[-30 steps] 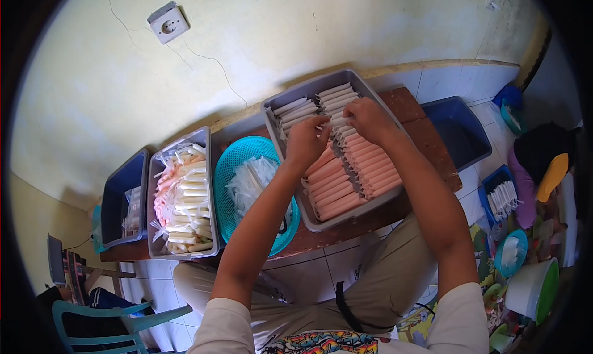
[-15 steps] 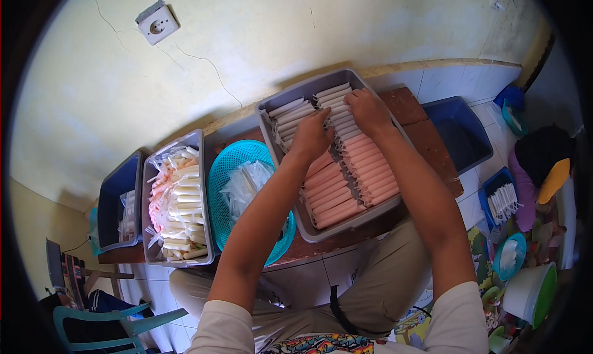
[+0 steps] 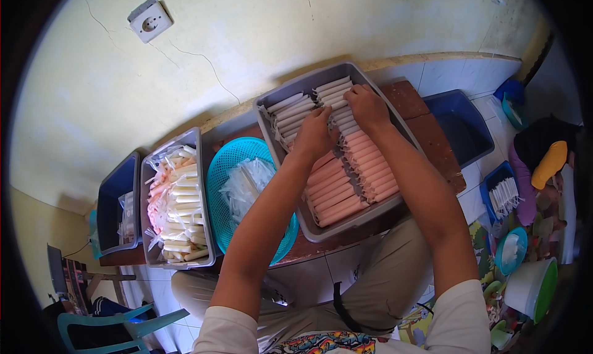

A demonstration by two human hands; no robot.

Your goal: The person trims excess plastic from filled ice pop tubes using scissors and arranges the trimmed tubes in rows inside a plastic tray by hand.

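Observation:
A grey tray [image 3: 319, 233] holds two columns of slim wrapped sticks, whitish ones [image 3: 293, 114] toward the wall and pink ones [image 3: 370, 159] nearer me. My left hand [image 3: 315, 133] is over the middle of the tray, its fingers bent together at the whitish sticks; what they pinch, if anything, is too small to make out. Over the right column, my right hand [image 3: 367, 109] has its fingers closed on the end of a whitish stick [image 3: 336, 104].
Left of the tray are a turquoise basket [image 3: 216, 175] of clear plastic bags, a grey tub [image 3: 147, 196] of pale and pink sticks, and a dark blue tub [image 3: 110, 196]. Another blue tub [image 3: 460, 122] is at the right, beyond the brown bench [image 3: 432, 145].
My hands have drawn slightly apart, with my left fingers leaving the right-hand column's stick area. The view has shifted a little, moving the wall socket left.

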